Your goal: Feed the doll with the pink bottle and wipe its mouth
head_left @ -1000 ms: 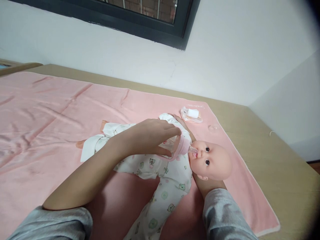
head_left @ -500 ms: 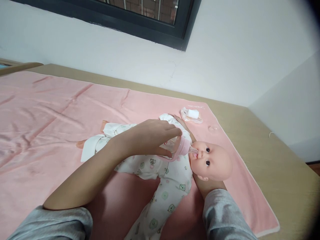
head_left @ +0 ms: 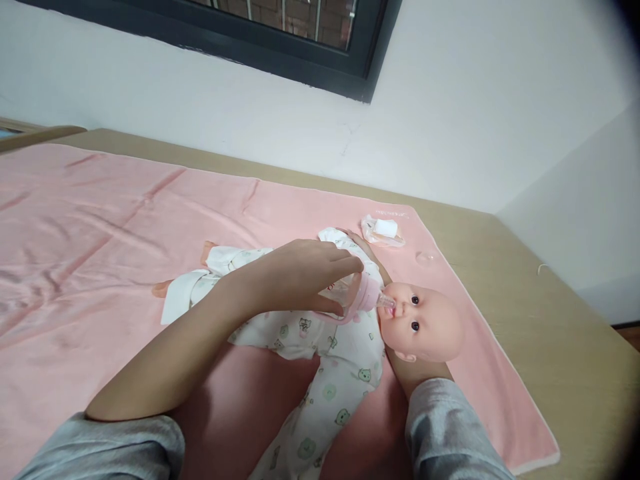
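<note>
The left arm crosses from the lower left, elbow bent, with its forearm angled over the doll's (head_left: 425, 327) legs and its left hand (head_left: 305, 273) palm down above the belly. That hand is curled around a clear feeding bottle (head_left: 369, 293) with a pink collar, thumb on the near side and fingers over the top. The bottle lies tipped beneath the palm, its teat pointing right and meeting the doll's mouth; whether the tip sits inside the lips is hard to make out. The right arm passes under the doll's neck, and the right hand (head_left: 367, 247) emerges on the far side beside the white sleeve; its fingers are partly covered, so I cannot tell how far they are closed or what they grip. The doll lies face up on a pink blanket (head_left: 100, 233) spread over the worktop (head_left: 565, 353). The left hand hides most of the bottle's body, and the frame's bottom edge cuts off the doll's near sleeve.
</note>
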Available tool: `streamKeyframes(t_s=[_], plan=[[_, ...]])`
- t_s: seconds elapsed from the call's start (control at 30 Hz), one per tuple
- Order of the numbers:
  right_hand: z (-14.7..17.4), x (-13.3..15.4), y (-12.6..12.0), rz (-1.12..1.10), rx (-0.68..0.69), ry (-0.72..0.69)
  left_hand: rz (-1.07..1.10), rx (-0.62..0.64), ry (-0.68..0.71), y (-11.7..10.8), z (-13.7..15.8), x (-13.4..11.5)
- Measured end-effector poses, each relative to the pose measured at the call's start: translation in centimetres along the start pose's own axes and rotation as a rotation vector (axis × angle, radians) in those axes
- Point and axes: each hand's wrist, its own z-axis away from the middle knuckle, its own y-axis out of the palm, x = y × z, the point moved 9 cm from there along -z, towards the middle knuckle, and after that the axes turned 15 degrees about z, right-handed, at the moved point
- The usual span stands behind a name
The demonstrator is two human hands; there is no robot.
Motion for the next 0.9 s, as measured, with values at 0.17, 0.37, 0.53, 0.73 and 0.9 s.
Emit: streamKeyframes(t_s=[0.17,0.37,0.53,0.73,0.9], plan=[[0.4,0.1,1.4,-0.056,0.223,0.039,-0.002,0.0,0.001,0.0,0.0,0.0],[-0.2,0.7,0.6,0.105,0.175,-0.038,-0.004,0.011,-0.009,0.0,0.0,0.0],[0.2,0.5,0.6,0.07,0.102,-0.007,-0.011,0.011,-0.007,-0.1,0.0,-0.1],[2.1,2.2,-2.3,0.052,-0.377,-0.157,-0.009,0.006,0.002,-0.1,0.0,-0.2],[0.6,0.2,0.5,0.033,-0.019,0.065,-0.009,0.007,-0.016,-0.1,0.1,0.0]])
